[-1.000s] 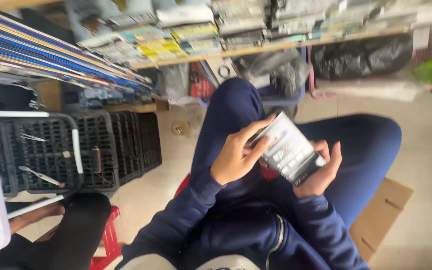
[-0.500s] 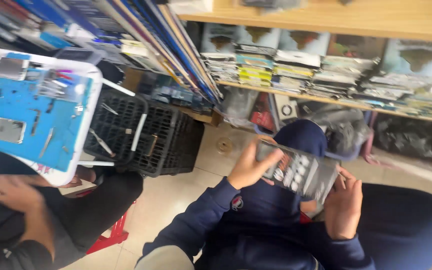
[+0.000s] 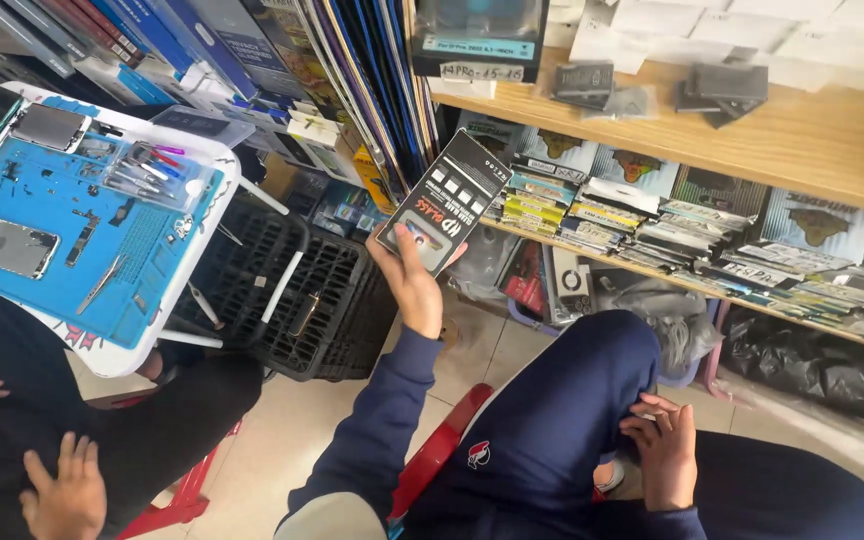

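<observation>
My left hand (image 3: pixel 414 285) is raised in front of me and grips a flat dark package (image 3: pixel 444 195) by its lower end, holding it up against the stacked boxes on the shelf. My right hand (image 3: pixel 664 450) rests on my right thigh in navy trousers, with its fingers loosely curled and nothing in it. I sit on a red stool (image 3: pixel 442 440).
Another person sits at left, hands (image 3: pixel 62 490) on dark trousers, beside a white tray with a blue mat (image 3: pixel 62 240) holding phone parts and tools. A black crate (image 3: pixel 292 290) stands on the floor. A wooden shelf (image 3: pixel 812 140) and stacked packages run across the right, above a black bag (image 3: pixel 812 365).
Both hands held the package over my lap before. Now my left hand alone has lifted it toward the shelves, and my right hand has dropped onto my thigh.
</observation>
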